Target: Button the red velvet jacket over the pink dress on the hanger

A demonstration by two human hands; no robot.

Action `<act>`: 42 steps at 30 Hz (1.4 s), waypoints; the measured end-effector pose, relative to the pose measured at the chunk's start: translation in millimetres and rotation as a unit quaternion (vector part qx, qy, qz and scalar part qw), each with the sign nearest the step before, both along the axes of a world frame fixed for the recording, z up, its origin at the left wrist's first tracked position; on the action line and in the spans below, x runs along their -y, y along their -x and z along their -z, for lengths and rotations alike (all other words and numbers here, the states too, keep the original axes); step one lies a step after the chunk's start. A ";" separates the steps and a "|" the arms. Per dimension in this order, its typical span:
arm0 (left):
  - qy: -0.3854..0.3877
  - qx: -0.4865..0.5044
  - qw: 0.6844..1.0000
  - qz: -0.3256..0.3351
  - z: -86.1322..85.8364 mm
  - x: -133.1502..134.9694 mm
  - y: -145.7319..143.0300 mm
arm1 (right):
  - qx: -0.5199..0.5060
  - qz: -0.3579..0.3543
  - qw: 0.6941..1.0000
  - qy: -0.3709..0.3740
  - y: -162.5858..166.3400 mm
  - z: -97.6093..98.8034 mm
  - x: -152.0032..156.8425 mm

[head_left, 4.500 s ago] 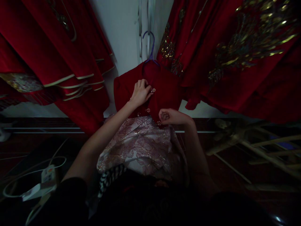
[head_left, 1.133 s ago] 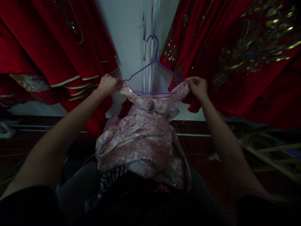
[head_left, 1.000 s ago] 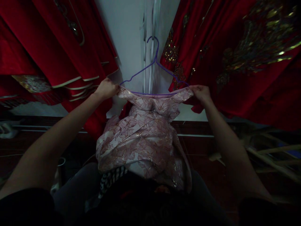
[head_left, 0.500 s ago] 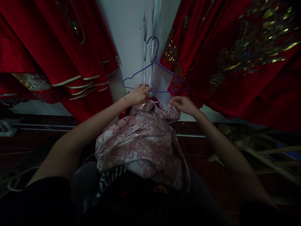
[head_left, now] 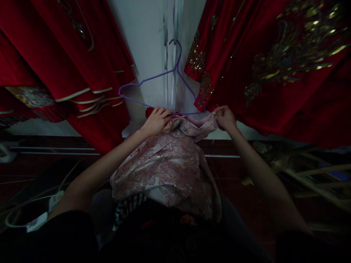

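Note:
A pink and white brocade garment (head_left: 167,168) with gold threads lies bunched in front of me. My left hand (head_left: 157,120) is closed on its upper edge at the middle, just below the bottom bar of a purple wire hanger (head_left: 153,78). My right hand (head_left: 225,117) pinches the garment's right corner near the hanger's right end. The hanger hangs tilted from white strips on the wall, its left end swung out and up. A bit of red cloth (head_left: 150,111) peeks out behind my left hand.
Red velvet garments with cream piping (head_left: 68,62) hang at the left. Red garments with gold embroidery (head_left: 276,62) hang at the right. A white power strip with cables (head_left: 46,215) lies on the dark floor at the lower left. Pale wooden rods (head_left: 307,175) lie at the right.
My hands held the garment stretched across the hanger's ends a second ago. Both dropped and came inward, bunching the top edge. Now the right hand has moved outward again and the hanger has tilted.

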State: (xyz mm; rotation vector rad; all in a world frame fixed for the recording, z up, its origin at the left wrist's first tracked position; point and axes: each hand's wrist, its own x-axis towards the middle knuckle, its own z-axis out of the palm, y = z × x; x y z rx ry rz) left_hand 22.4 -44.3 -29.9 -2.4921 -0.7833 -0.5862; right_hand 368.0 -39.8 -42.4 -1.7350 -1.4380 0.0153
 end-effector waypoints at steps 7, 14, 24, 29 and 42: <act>0.015 -0.019 1.000 0.010 -14.3 7.5 22.3 | -0.032 -0.061 0.994 -0.085 2.8 2.7 -8.9; 0.015 -0.020 1.000 0.014 -8.7 1.0 14.0 | 0.000 -0.142 0.979 -0.147 23.2 -20.4 -0.9; 0.131 0.078 0.986 0.064 0.7 -9.7 -20.1 | 0.081 -0.147 0.975 -0.147 64.7 -61.1 -15.0; 0.164 0.166 0.969 0.077 -3.3 -19.9 -35.2 | 0.062 -0.135 0.977 -0.151 76.2 -62.5 -19.7; 0.135 0.316 0.888 -0.306 30.7 -85.6 106.7 | 0.082 -0.117 0.975 -0.169 35.4 -81.5 -36.0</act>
